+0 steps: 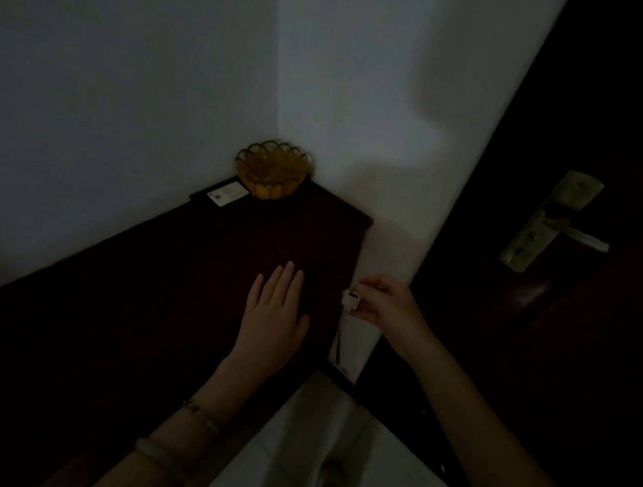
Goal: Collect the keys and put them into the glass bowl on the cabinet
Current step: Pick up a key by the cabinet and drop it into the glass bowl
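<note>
Keys: small pale fob with a dark thin cord or key hanging below it, just off the right edge of the cabinet; too dim to make out single keys.
Right hand: beside the cabinet's right edge, fingers pinched together on the fob, thumb below, forefinger above.
Left hand: flat, palm down on the cabinet top near its right edge, fingers spread slightly, holding nothing; bracelets on the wrist.
Glass bowl: amber, scalloped rim, at the far corner of the cabinet where the two walls meet; well apart from both hands.
Open room: bare dark top between the left hand and the bowl; nothing standing on that stretch.
Right edge: close to a white wall corner, narrow gap where the fob hangs.
Other things: white card on a dark flat item, just beside the bowl at the far back edge, along the left wall.
Door: dark, right of the wall corner, with a pale lever handle on a long plate.
Lighting: very dim, fine detail lost.
</note>
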{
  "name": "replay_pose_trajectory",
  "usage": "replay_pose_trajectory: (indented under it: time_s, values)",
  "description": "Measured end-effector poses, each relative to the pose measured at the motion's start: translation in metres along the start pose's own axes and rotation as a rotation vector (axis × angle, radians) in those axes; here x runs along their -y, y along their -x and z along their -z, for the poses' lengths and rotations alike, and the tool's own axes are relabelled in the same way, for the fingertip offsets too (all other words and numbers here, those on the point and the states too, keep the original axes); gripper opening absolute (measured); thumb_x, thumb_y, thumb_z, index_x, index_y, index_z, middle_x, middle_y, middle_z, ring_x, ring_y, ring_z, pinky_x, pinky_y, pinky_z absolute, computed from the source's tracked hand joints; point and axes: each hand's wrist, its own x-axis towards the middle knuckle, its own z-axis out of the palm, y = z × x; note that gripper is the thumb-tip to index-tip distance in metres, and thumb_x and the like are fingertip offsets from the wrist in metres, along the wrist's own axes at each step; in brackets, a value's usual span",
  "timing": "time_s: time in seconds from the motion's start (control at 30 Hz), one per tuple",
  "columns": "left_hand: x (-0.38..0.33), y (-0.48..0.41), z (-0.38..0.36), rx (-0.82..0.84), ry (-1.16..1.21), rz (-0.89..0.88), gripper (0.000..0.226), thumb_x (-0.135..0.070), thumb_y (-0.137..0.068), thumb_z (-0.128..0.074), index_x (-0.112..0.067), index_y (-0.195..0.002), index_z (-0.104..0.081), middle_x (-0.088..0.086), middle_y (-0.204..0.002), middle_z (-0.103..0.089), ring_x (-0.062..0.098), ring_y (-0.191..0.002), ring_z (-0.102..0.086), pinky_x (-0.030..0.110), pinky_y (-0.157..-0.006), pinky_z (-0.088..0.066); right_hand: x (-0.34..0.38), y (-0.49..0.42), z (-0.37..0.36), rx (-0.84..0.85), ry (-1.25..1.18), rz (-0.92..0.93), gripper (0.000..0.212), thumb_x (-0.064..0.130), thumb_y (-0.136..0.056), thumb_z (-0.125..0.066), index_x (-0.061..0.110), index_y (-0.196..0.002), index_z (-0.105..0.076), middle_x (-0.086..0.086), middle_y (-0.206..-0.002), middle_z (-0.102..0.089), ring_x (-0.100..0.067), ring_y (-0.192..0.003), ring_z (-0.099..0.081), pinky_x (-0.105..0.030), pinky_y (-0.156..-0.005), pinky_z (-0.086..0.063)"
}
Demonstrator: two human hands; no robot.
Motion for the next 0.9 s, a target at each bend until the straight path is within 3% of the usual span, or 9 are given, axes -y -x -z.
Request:
replay_pose_trajectory:
  time_s: [0.13, 0.33, 0.47, 0.57, 0.77, 0.9]
  values:
    - [0.000, -0.049, -0.011, -0.012, -0.057, 0.116, 0.068, -0.037, -0.089, -0.048, -0.011, -0.144, -0.017, 0.013, -0.154, -0.018, 0.025, -0.141, -0.014, 0.044, -0.114, -0.005, 0.019, -0.067, 0.015, 0.123, 0.046, -0.008, 0.015, 0.003, -0.087, -0.055, 0.010, -0.076, -0.063, -0.011, -0.083, -0.065, -0.016, -0.076, -0.065, -0.023, -0.061, -0.057]
    - [0.016, -0.086, -0.019, -0.043, -0.114, 0.298, 0.070, -0.039, -0.089, -0.049, -0.010, -0.144, -0.017, 0.013, -0.154, -0.020, 0.026, -0.141, -0.015, 0.043, -0.113, -0.005, 0.033, -0.143, 0.004, 0.266, 0.060, -0.048, 0.012, 0.002, -0.087, -0.054, 0.007, -0.079, -0.062, -0.012, -0.082, -0.066, -0.016, -0.071, -0.068, -0.024, -0.059, -0.057]
    - [0.040, -0.109, -0.018, -0.066, -0.146, 0.387, 0.071, -0.039, -0.089, -0.050, -0.009, -0.144, -0.016, 0.013, -0.154, -0.020, 0.026, -0.141, -0.015, 0.044, -0.114, -0.009, 0.037, -0.188, -0.016, 0.348, 0.069, -0.044, 0.015, 0.003, -0.087, -0.054, 0.011, -0.078, -0.064, -0.011, -0.081, -0.068, -0.019, -0.074, -0.069, -0.032, -0.071, -0.058]
    - [0.061, -0.127, -0.021, -0.058, -0.180, 0.409, 0.072, -0.040, -0.089, -0.047, -0.009, -0.144, -0.014, 0.013, -0.154, -0.017, 0.025, -0.142, -0.013, 0.043, -0.114, -0.007, 0.041, -0.220, -0.032, 0.395, 0.068, -0.019, 0.016, 0.006, -0.087, -0.054, 0.013, -0.078, -0.066, -0.010, -0.083, -0.070, -0.022, -0.079, -0.070, -0.034, -0.075, -0.058]
    - [0.104, -0.173, -0.025, -0.051, -0.181, 0.410, 0.073, -0.040, -0.089, -0.048, -0.008, -0.145, -0.014, 0.013, -0.154, -0.018, 0.025, -0.142, -0.013, 0.044, -0.115, -0.007, 0.057, -0.284, -0.066, 0.390, 0.041, 0.043, 0.023, 0.004, -0.089, -0.051, 0.016, -0.077, -0.066, -0.011, -0.087, -0.065, -0.023, -0.082, -0.067, -0.028, -0.068, -0.058]
    - [0.127, -0.202, -0.029, -0.016, -0.134, 0.312, 0.073, -0.041, -0.090, -0.046, -0.010, -0.145, -0.011, 0.012, -0.155, -0.016, 0.025, -0.142, -0.011, 0.045, -0.115, -0.009, 0.072, -0.326, -0.089, 0.355, 0.082, 0.083, 0.020, 0.000, -0.090, -0.047, 0.010, -0.080, -0.061, -0.012, -0.087, -0.060, -0.027, -0.087, -0.063, -0.040, -0.079, -0.054]
